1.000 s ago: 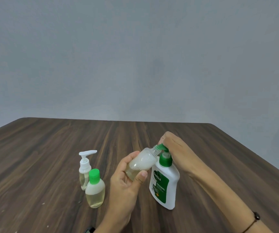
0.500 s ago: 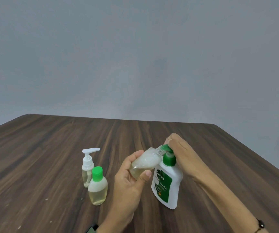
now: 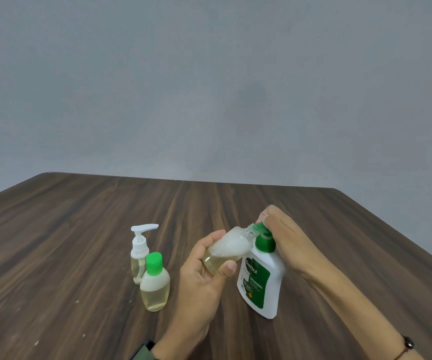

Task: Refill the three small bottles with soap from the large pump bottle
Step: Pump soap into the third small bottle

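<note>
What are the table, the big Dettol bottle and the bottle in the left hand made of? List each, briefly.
Table: dark wood or wood-look laminate, matte, with visible grain streaks.
Dettol bottle: opaque white plastic, slightly glossy, with a green pump.
Held bottle: clear plastic, likely; yellowish soap and foam show through its wall.

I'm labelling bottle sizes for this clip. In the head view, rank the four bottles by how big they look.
1. Large pump bottle, clearly biggest.
2. Green-capped bottle and white-pump bottle: look alike, the second farther and partly hidden, so unranked.
3. Tilted uncapped bottle, gripped by the left hand, partly covered: uncertain.
</note>
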`<state>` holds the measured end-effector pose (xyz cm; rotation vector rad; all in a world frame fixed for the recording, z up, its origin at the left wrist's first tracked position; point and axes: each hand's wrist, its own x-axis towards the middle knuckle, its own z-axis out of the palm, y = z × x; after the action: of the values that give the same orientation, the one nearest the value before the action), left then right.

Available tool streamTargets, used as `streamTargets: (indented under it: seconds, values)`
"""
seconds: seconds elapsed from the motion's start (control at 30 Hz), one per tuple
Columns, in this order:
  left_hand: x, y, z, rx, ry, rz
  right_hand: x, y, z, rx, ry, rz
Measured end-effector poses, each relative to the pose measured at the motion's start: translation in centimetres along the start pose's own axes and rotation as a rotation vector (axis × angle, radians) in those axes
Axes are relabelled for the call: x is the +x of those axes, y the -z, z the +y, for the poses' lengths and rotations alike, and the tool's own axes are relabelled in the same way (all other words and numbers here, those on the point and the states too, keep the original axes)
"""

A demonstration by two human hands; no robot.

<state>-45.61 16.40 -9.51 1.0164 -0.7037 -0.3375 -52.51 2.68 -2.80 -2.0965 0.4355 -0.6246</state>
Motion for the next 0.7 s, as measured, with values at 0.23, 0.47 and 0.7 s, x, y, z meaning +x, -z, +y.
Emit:
streamTargets:
  seconds: [0.23,0.47,0.7]
  values:
    - [0.0,0.1,0.0,-0.009,-0.033,0.013,0.2,0.3,-1.1,-0.029,0.024,-0.013]
    - [0.0,-0.1,0.0,-0.025,-0.01,0.0,-0.2,-0.2,0.0,0.006,0.011,0.029]
    - [0.0,0.0,-0.2,-0.015,-0.038,0.02,0.1,0.4,-1.0,-0.019,0.02,0.01]
